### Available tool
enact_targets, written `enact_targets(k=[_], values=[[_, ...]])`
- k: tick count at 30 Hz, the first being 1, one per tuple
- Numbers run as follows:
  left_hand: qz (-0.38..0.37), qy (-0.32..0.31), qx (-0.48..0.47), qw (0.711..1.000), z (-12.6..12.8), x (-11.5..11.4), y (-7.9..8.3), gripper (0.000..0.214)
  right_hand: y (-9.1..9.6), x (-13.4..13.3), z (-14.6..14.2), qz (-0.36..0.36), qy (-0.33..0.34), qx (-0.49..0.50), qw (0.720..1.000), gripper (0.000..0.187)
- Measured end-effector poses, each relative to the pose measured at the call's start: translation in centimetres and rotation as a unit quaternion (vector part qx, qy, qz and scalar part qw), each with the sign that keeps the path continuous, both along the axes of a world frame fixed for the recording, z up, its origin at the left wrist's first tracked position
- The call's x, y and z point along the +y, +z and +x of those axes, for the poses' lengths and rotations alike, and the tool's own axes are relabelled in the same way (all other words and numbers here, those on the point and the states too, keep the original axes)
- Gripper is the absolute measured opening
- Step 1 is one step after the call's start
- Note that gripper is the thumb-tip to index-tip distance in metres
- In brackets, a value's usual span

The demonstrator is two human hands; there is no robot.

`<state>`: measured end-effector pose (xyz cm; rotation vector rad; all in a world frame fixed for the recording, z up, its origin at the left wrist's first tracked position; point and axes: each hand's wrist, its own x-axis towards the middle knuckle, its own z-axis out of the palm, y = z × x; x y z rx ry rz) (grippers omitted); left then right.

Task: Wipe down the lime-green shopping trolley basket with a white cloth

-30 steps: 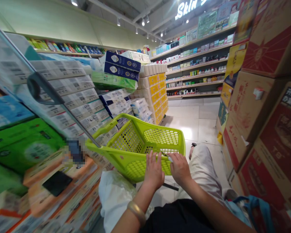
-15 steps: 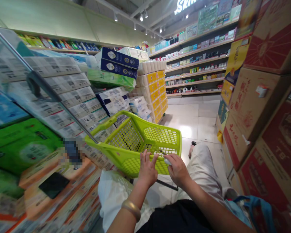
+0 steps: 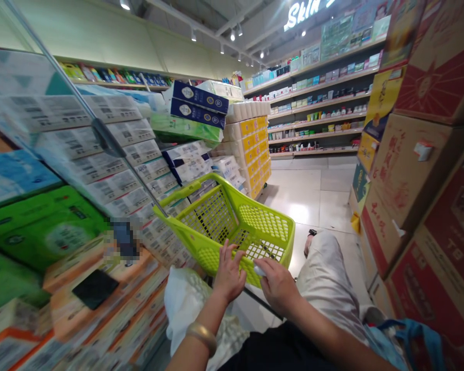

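A lime-green plastic shopping basket (image 3: 261, 221) with perforated walls sits in front of me. Its long metal pull handle (image 3: 141, 181) slants up to the left. No goods show inside. My left hand (image 3: 230, 275) lies at the basket's near rim, fingers apart and reaching over it, with nothing visible in them. Just to its right, my right hand (image 3: 280, 283) is closed at the near right rim. A small white object (image 3: 259, 270) pokes out between its thumb and fingers; its kind cannot be made out.
Stacked tissue packs (image 3: 127, 139) rise on the left, above orange packs (image 3: 135, 281) bearing a dark flat panel (image 3: 95, 288). Cardboard cartons (image 3: 404, 159) are piled on the right. Farther back are shelves of small goods (image 3: 317, 129) and pale floor tiles (image 3: 294, 190). A white bag (image 3: 185, 293) hangs near my legs.
The view has turned slightly left, so surroundings appear farther right. Both hands have drawn back slightly along the rim toward me, and the left fingers are spread more. The white object stays in my right hand.
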<state>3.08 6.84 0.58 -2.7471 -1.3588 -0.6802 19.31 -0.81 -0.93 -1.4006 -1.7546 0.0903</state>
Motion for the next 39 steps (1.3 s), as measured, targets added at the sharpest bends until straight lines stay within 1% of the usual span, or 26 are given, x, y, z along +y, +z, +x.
enact_targets(k=[3, 6, 10, 13, 18, 20, 22, 24, 25, 27, 29, 31, 33, 35, 37, 39], values=[[-0.019, -0.031, -0.010, 0.999, -0.9, 0.3, 0.4, 0.039, 0.2, -0.3, -0.5, -0.009, 0.012, 0.012, 1.000, 0.049], [-0.039, -0.038, -0.026, 0.998, -1.5, 0.5, 0.8, 0.029, 0.1, -0.6, -1.0, -0.012, 0.023, 0.026, 0.999, 0.050], [-0.044, -0.020, -0.041, 0.998, -1.6, 0.9, 1.0, 0.026, -0.6, -0.5, -1.6, -0.002, 0.033, 0.035, 0.999, 0.054], [-0.042, -0.001, -0.034, 0.999, -1.5, 1.3, 0.8, 0.023, -0.9, -0.2, -1.9, 0.010, 0.057, 0.033, 0.998, 0.060], [-0.056, 0.029, -0.054, 0.997, -1.7, 1.9, -0.1, 0.025, -0.9, -0.1, -2.3, 0.033, 0.099, 0.037, 0.994, 0.061], [-0.059, 0.061, -0.075, 0.994, -1.8, 2.1, -0.4, 0.028, -1.0, -0.1, -2.0, 0.047, 0.112, 0.042, 0.992, 0.059], [-0.044, 0.107, -0.102, 0.988, -1.7, 1.9, -0.6, 0.033, -1.2, 0.0, -1.5, 0.068, 0.093, 0.034, 0.993, 0.055], [-0.014, 0.128, -0.127, 0.983, -1.5, 1.3, -0.6, 0.037, -1.6, 0.2, -1.1, 0.083, 0.050, 0.015, 0.995, 0.054], [-0.001, 0.120, -0.133, 0.984, -1.3, 0.7, -0.6, 0.039, -1.7, 0.3, -1.0, 0.084, 0.031, 0.004, 0.996, 0.055], [0.010, 0.065, -0.127, 0.990, -0.9, -0.7, -0.8, 0.044, -2.0, 0.6, -1.2, 0.077, 0.012, -0.009, 0.997, 0.057], [-0.002, -0.003, -0.101, 0.995, -0.6, -2.2, -1.2, 0.055, -2.1, 0.8, -2.0, 0.071, 0.010, -0.018, 0.997, 0.057], [-0.011, -0.030, -0.083, 0.996, -0.4, -3.3, -2.0, 0.065, -2.1, 0.9, -2.7, 0.073, 0.023, -0.032, 0.997, 0.055], [-0.006, -0.022, -0.069, 0.997, -0.4, -3.8, -2.7, 0.069, -2.1, 0.9, -2.8, 0.074, 0.041, -0.052, 0.995, 0.054], [0.012, -0.002, -0.053, 0.999, -0.5, -3.9, -3.2, 0.069, -2.1, 1.0, -1.9, 0.071, 0.036, -0.061, 0.995, 0.054], [0.030, 0.016, -0.035, 0.999, -0.6, -3.8, -3.3, 0.071, -2.2, 1.3, -0.1, 0.074, -0.006, -0.059, 0.996, 0.052], [0.041, 0.035, -0.022, 0.998, -0.6, -3.7, -3.2, 0.071, -2.3, 1.6, 1.7, 0.082, -0.070, -0.054, 0.993, 0.048]])
